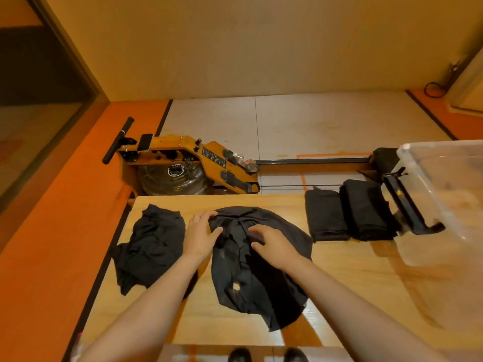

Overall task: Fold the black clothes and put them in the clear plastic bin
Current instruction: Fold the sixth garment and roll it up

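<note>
A crumpled black garment (261, 278) lies in the middle of the wooden table (352, 278). My left hand (200, 235) grips its upper left edge, fingers curled into the cloth. My right hand (271, 241) rests on its upper middle with fingers bent into the folds. A second rumpled black garment (149, 244) lies to the left, apart from both hands. Two folded black pieces (326, 215) (366, 207) sit side by side at the right. The clear plastic bin (449, 194) stands at the table's right end; nothing shows inside it.
A wooden rowing machine (183, 165) with a black rail stands on the floor just beyond the table's far edge. The bin's black latch handle (407, 205) points toward the folded pieces. Two dark shoes (266, 355) show at the bottom edge.
</note>
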